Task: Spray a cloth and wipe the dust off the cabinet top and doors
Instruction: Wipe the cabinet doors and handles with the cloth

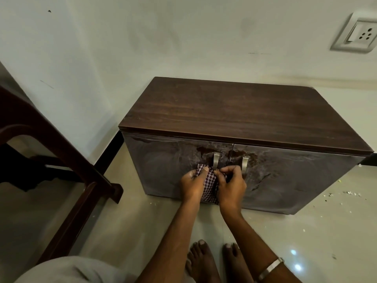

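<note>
Right in front of the cabinet doors, a dark red-and-white checked cloth (210,183) is bunched between both hands, hanging just before the lower middle of the door fronts. The left hand (192,184) grips the cloth's left side, fingers curled over its top edge, while the right hand (231,185) pinches its right side with bent fingers; each grip is closed tight on the fabric. Behind the cloth stands a low dark brown wooden cabinet (234,113) with a wood-grain top and two glossy doors whose surfaces show a grey dusty film broken by smeared dark patches. Two brushed metal handles sit beside the central seam: the left handle (216,160) just above the cloth, the right handle (244,163) just above the right hand's knuckles. A silver metal bangle (270,269) circles the right forearm. Two bare feet (212,260) rest on the glossy pale tiled floor (326,231), which carries scattered small crumbs to the right of the cabinet. A dark wooden chair (51,160) stands to the left, and a white wall socket (356,33) sits on the pale wall above.
</note>
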The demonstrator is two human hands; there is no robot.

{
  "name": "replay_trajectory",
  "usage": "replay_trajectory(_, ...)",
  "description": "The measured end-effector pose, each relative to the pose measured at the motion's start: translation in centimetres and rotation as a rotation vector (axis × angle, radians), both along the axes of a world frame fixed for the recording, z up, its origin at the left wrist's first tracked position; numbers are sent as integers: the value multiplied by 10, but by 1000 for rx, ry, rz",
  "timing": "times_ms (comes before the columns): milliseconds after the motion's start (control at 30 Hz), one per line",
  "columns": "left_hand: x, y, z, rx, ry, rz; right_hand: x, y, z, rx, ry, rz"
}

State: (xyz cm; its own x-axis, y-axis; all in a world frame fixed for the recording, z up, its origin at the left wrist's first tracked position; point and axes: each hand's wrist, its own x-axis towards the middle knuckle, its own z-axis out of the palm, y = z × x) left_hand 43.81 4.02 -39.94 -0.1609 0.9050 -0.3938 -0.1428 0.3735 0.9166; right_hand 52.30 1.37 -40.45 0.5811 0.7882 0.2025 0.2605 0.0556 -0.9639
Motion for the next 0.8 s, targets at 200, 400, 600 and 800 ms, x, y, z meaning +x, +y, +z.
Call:
replay_trajectory(200,0,1,1,-10,-13,3,2,3,-1,-6,-23,29)
replay_trajectory(400,3,2,-1,-47,19,7,2,4,-3,-39,-53,58)
replay_trajectory(600,5,0,-2,-44,43,22,5,3,-3,-60,-109,67)
replay_trajectory(800,4,-1,2,-51,45,4,2,3,3,-98,-130,48)
